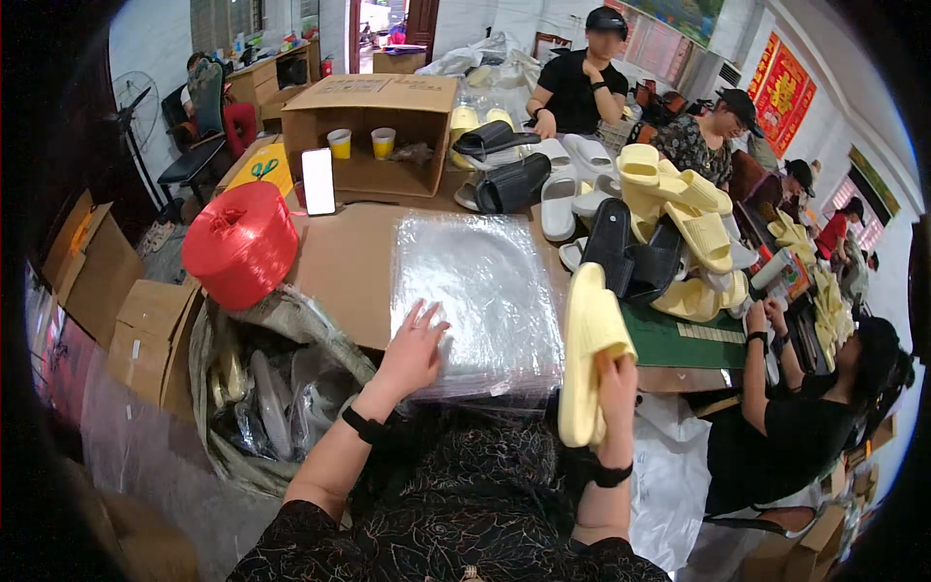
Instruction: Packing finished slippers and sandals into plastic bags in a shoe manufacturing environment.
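Note:
A stack of clear plastic bags (475, 272) lies on the cardboard-covered table in front of me. On its near left part rests my left hand (415, 351), fingers spread and holding nothing. My right hand (617, 393) grips a pale yellow slide slipper (580, 330) by its strap, raised on end at the right edge of the bags. Whether a second slipper is behind it, I cannot tell. Right of the bags is a heap of loose slides, among them black slides (609, 238), yellow slides (700, 233) and white slides (560, 206).
A lit phone (318, 181) leans before an open carton (373, 94) with two cups inside. A red twine roll (240, 242) sits at the left, above a woven sack (218, 427) of bagged slippers. A green mat (659, 335) lies right. Co-workers sit along the right side.

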### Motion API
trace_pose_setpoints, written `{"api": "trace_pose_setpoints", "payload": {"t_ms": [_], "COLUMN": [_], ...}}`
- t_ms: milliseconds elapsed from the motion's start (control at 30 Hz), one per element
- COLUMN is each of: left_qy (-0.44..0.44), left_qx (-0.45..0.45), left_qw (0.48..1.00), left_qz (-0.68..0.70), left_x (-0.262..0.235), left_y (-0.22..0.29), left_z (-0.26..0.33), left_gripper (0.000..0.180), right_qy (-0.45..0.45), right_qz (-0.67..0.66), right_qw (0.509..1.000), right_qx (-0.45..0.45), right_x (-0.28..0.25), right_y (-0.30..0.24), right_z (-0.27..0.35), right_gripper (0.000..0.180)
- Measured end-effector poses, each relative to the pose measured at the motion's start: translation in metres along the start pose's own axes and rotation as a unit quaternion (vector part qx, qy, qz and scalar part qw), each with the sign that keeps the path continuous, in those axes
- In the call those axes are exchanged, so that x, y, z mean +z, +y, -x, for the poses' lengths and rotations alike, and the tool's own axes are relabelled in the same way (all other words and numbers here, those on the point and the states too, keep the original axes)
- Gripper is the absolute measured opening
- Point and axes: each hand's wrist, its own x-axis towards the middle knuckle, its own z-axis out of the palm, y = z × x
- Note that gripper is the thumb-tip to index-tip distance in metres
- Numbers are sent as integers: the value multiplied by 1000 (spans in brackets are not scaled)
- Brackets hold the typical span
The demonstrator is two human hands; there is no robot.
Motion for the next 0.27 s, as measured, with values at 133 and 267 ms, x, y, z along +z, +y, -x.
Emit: {"api": "trace_pose_setpoints", "payload": {"t_ms": [133, 267], "left_qy": [-86, -101], "left_qx": [63, 77], "left_qw": [989, 989], "left_qz": [103, 70], "left_x": [5, 18], "left_y": [11, 5], "left_z": [-1, -5], "left_gripper": [42, 52], "right_qy": [-4, -28], "right_qz": [-190, -178], "right_qw": [982, 983], "right_qx": [5, 26], "right_x": [-19, -21], "right_y": [0, 3], "right_z": [7, 14], "right_gripper": [28, 29]}}
